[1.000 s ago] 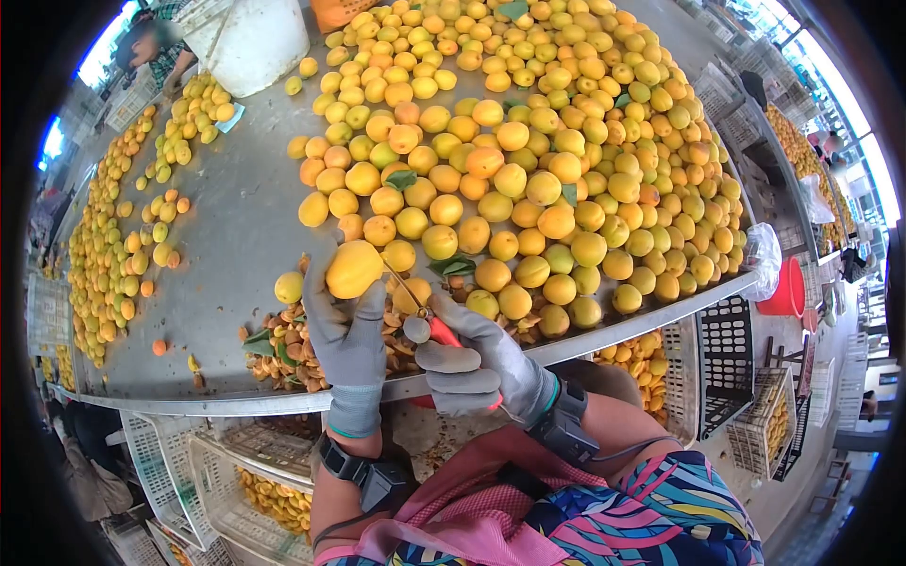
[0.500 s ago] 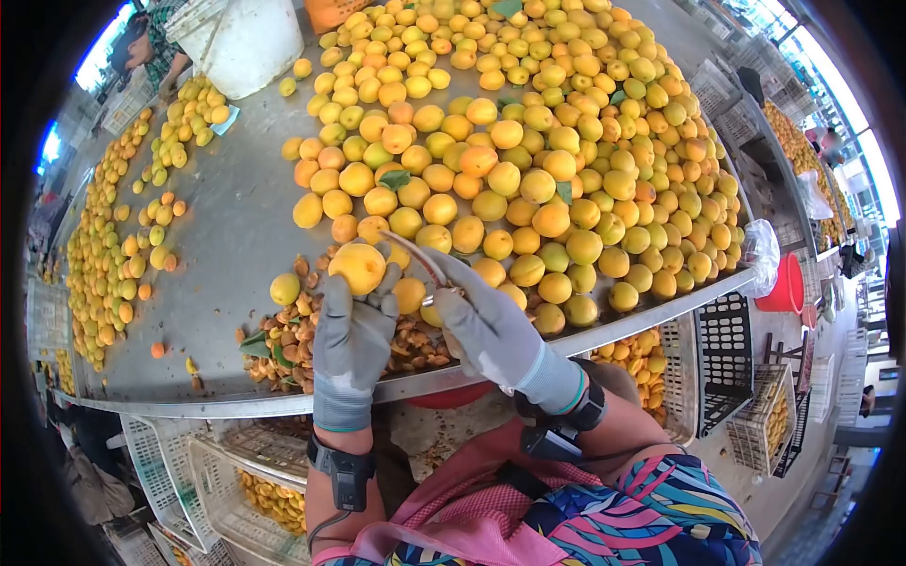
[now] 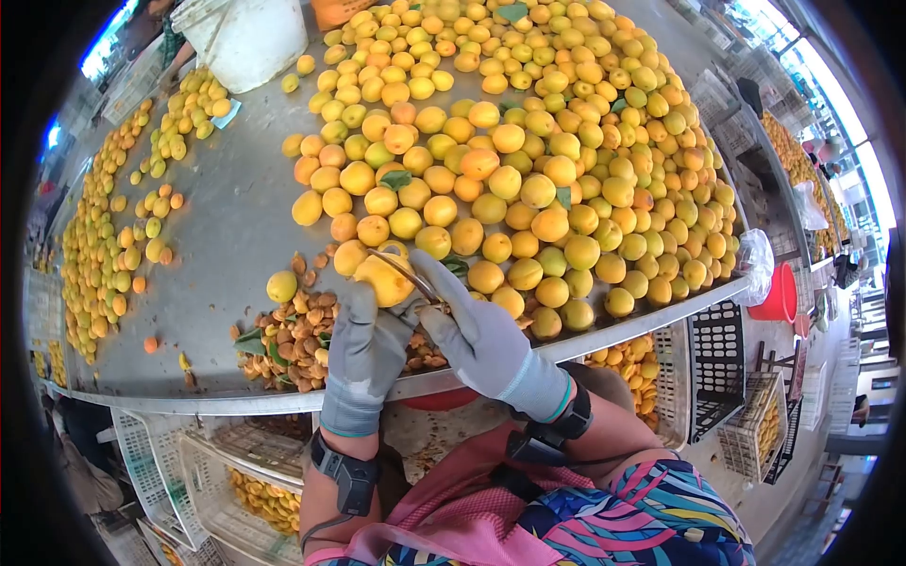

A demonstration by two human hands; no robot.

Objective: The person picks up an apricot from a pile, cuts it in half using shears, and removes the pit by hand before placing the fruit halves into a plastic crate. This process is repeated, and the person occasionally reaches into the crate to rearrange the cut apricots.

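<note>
Head view: we are gripping an apricot in our left hand while our right hand is clamping a blade against it.

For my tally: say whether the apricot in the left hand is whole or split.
Whole, seemingly: the apricot in the left hand shows unbroken skin; the blade touches its top.

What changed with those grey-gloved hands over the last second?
The right grey-gloved hand rose, bringing its thin metal blade onto the round yellow-orange fruit. The left grey-gloved hand kept its grip on that fruit. The big fruit heap and brown pit pile stayed put.
</note>
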